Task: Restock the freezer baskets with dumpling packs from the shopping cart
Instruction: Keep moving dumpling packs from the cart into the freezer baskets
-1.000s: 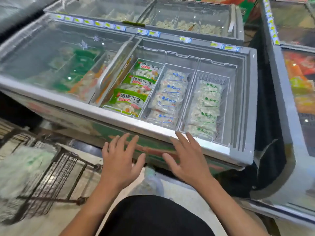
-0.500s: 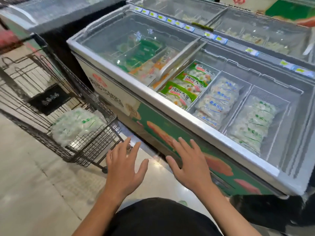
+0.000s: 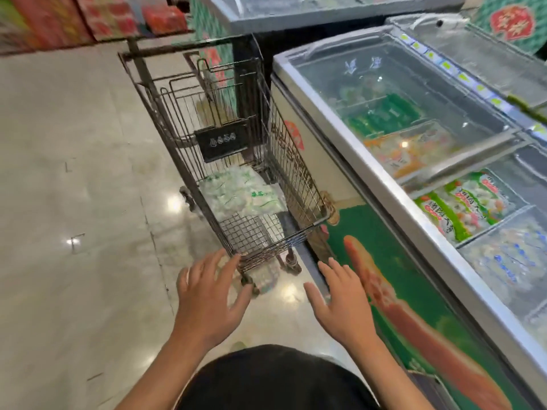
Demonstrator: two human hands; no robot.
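Below the head camera, both hands are held out over the pale tiled floor (image 3: 74, 202), palms down. The left hand (image 3: 207, 300) is spread with its fingers (image 3: 220, 266) straight and released, nothing being held; its fingertips are seen just in front of the near corner of the shopping cart (image 3: 236, 161). The right hand (image 3: 340, 303) is likewise open and empty, its fingers (image 3: 334, 273) extended toward the green printed front of the freezer (image 3: 384, 202).

Dumpling packs (image 3: 239, 196), clear bags with green lettering, are piled on the wire bottom of the cart, which is parked just beside the freezer's left end. A black sign (image 3: 222, 142) is hung inside the cart's rear panel.

On the right, the freezer is partly covered by a sliding glass lid (image 3: 384, 84). Beyond the lid's edge, open baskets are seen: one is filled with green-labelled packs (image 3: 461, 205), and the next with blue-lettered packs (image 3: 509, 255). Red cartons (image 3: 59, 19) are stacked at the top left, blurred.
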